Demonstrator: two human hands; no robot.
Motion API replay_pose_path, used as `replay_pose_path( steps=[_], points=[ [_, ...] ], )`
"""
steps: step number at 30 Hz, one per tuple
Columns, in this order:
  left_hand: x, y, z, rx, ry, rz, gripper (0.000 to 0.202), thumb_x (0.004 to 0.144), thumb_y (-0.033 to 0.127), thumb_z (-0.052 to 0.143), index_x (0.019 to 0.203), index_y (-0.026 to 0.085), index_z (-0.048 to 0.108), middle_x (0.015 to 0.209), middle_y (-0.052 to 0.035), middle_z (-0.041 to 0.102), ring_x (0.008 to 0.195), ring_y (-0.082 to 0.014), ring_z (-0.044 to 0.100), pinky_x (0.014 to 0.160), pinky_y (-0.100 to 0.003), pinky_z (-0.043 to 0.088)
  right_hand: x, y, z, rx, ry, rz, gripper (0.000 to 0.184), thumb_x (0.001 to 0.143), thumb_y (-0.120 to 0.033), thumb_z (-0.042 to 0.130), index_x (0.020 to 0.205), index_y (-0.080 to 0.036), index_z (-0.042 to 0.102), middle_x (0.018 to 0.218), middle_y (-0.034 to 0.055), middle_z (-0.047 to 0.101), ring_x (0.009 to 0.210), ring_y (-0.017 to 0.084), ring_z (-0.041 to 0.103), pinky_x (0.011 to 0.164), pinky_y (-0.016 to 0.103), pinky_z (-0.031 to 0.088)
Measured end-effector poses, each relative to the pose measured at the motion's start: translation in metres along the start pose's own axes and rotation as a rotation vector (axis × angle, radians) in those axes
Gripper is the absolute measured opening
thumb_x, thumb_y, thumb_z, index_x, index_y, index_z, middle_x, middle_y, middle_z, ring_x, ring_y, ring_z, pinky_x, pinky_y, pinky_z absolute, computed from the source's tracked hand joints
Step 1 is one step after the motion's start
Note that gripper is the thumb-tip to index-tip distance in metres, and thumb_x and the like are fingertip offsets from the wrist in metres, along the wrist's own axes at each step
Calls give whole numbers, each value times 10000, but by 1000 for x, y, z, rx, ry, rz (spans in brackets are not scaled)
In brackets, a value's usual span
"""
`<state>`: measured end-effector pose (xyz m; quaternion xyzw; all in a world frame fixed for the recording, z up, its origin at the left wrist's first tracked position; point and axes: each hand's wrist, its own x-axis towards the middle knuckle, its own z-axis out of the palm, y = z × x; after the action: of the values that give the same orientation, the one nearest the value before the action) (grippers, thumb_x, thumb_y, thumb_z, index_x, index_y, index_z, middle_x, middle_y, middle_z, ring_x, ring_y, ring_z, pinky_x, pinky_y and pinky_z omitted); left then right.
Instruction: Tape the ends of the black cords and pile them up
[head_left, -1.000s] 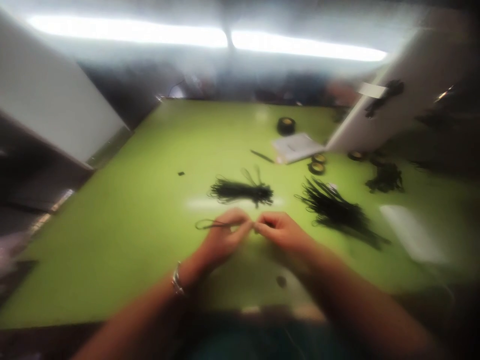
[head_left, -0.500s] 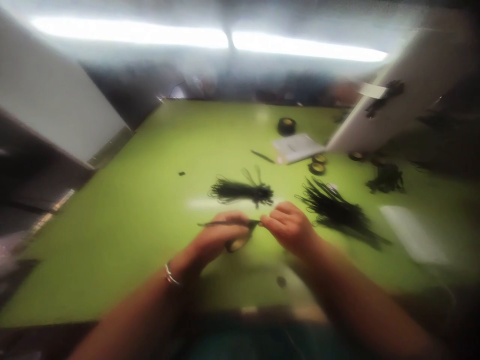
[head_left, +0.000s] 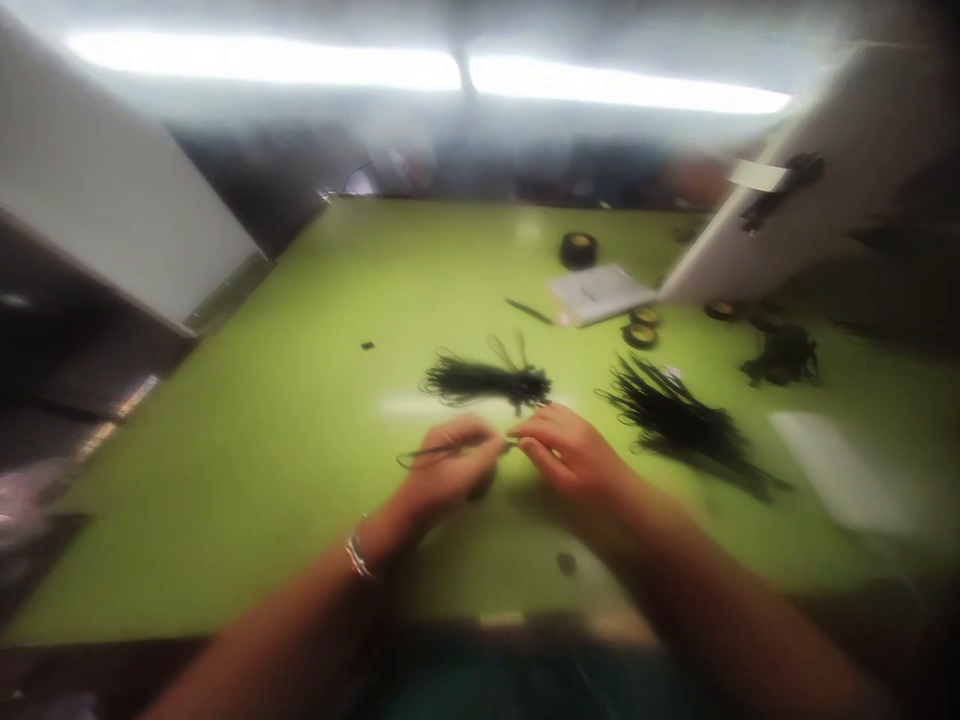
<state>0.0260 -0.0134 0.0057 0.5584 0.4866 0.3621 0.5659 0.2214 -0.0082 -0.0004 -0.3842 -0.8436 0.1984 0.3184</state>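
Observation:
A thin black looped cord [head_left: 417,458] lies across my left hand [head_left: 450,465], whose thumb and fingers pinch it near its right end. Below that hand shows a dark round thing [head_left: 481,487], probably a tape roll, mostly covered by the fingers. My right hand [head_left: 566,445] is closed at the same cord end, fingertips almost touching the left ones. Whatever else lies between the fingertips is too blurred to make out. Just beyond the hands rests a bundle of black looped cords [head_left: 480,380]. A second, larger bundle [head_left: 679,415] is fanned out right of my right hand.
On the green table [head_left: 262,450] are a black tape roll [head_left: 578,250], small yellow-cored rolls [head_left: 640,334], a white booklet [head_left: 600,293] and a dark pen [head_left: 529,311]. A black heap [head_left: 782,357] lies at right, near an upright white panel [head_left: 810,200].
The right fingers have shifted slightly and spread a little at the cord end. My left hand has turned, so the roll's yellow core no longer shows. The view has moved slightly.

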Motion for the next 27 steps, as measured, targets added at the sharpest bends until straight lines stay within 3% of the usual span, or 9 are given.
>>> replay_pose_path(
  steps=[4, 9, 14, 19, 23, 27],
  points=[
    [0, 1, 4, 95, -5, 87, 255, 792, 365, 676, 651, 159, 620, 615, -12, 588, 589, -129, 532, 574, -243, 431, 0, -9, -1, 148, -177, 259, 280, 940, -259, 483, 693, -179, 586, 654, -12, 589, 617, 114, 495, 601, 241, 393],
    [1, -4, 8, -69, -75, -32, 332, 847, 475, 604, 777, 155, 657, 651, -31, 621, 608, -146, 553, 580, -258, 440, 3, -17, -2, 291, -99, 369, 290, 895, -234, 526, 611, -179, 505, 582, -48, 483, 568, 92, 433, 550, 216, 354],
    [3, -8, 7, -104, -102, -24, 228, 782, 373, 709, 844, 154, 692, 851, -56, 666, 826, -175, 583, 775, -281, 453, 2, -11, -2, 81, 46, 184, 200, 893, -181, 545, 698, -178, 587, 663, -3, 586, 648, 126, 495, 636, 255, 394],
    [3, -9, 5, -252, -71, -117, 196, 732, 316, 732, 755, 130, 675, 732, -50, 644, 666, -137, 530, 617, -253, 397, 1, -1, -4, -112, 115, -114, 153, 929, -180, 531, 809, -175, 627, 690, 29, 609, 698, 159, 472, 673, 286, 412],
    [3, -7, 4, -327, -63, -117, 241, 689, 335, 767, 704, 118, 663, 664, -37, 614, 602, -118, 495, 559, -242, 355, 0, -3, -4, -362, 125, -217, 207, 943, -137, 483, 809, -168, 637, 633, 31, 533, 686, 175, 418, 650, 293, 396],
    [3, -8, 4, -330, -68, -159, 374, 732, 474, 731, 698, 107, 672, 627, -31, 587, 541, -95, 459, 521, -235, 326, -3, -7, 0, -514, 167, -284, 216, 932, -87, 464, 826, -166, 634, 632, 30, 518, 674, 178, 401, 665, 306, 389]
  ],
)
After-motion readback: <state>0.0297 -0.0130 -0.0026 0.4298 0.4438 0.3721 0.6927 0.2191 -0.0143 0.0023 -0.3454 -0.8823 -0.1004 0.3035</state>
